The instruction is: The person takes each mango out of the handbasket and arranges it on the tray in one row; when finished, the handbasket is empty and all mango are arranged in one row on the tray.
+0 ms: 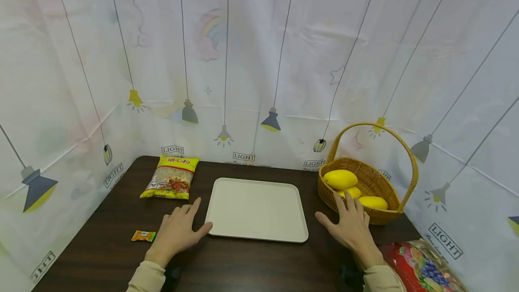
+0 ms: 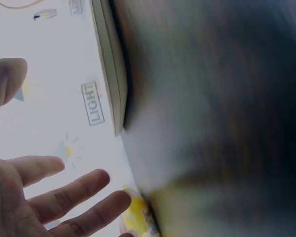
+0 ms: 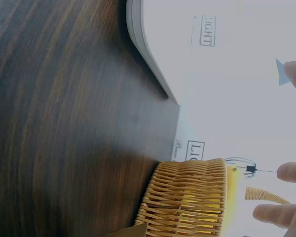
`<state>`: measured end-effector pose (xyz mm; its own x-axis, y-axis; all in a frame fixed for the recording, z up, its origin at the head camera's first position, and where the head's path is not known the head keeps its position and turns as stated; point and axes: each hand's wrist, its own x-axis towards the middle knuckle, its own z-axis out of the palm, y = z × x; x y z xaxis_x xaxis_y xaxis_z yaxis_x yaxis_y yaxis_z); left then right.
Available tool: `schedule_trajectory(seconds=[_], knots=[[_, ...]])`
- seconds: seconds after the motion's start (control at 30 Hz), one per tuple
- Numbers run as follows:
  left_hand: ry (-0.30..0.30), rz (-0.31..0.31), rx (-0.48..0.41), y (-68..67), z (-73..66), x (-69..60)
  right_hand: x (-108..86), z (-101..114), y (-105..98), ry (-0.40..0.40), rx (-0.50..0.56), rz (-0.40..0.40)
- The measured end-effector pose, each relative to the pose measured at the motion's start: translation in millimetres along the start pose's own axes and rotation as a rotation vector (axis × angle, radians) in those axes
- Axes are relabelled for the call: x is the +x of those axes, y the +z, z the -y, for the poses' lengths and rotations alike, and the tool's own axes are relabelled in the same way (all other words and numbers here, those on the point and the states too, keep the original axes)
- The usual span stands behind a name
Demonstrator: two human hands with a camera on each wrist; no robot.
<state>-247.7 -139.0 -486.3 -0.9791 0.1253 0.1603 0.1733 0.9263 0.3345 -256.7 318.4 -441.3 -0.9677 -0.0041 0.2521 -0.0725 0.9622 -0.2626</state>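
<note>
Our left hand [image 1: 177, 231] and right hand [image 1: 351, 228], empty with fingers spread, flank the tray [image 1: 257, 211], so we seem pre-grasp; taking fruit [image 1: 341, 178] would need curled fingers

From my head, one camera faces forward and down, far enough back to take in tabletop [image 1: 243, 260], tray [image 1: 257, 211], basket [image 1: 375, 179], my left hand [image 1: 176, 232], my right hand [image 1: 350, 229] and the patterned backdrop [image 1: 251, 66]. The camera on my left wrist looks from low and close across the tabletop towards the backdrop, its picture turned sideways: tabletop at right, my fingers [image 2: 71, 197] near at lower left. The right wrist's camera is likewise low and sideways, with tabletop at left and my fingers at the right edge. All three views share the tray; head and left wrist share the yellow packet [image 1: 172, 178], head and right wrist the basket.
</note>
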Motion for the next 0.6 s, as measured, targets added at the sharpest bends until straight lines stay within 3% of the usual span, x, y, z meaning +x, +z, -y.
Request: schedule_trajectory(seconds=[0.33, 0.6], knots=[[-0.02, 0.096, -0.102, 22.3, -8.1, 6.3, 8.2, 1.2, -1.3, 0.006, -0.005, 0.005], [-0.049, 0.181, -0.173, 29.1, -7.9, 9.4, 23.8, -8.9, -12.3, 0.01, -0.028, 0.008]])
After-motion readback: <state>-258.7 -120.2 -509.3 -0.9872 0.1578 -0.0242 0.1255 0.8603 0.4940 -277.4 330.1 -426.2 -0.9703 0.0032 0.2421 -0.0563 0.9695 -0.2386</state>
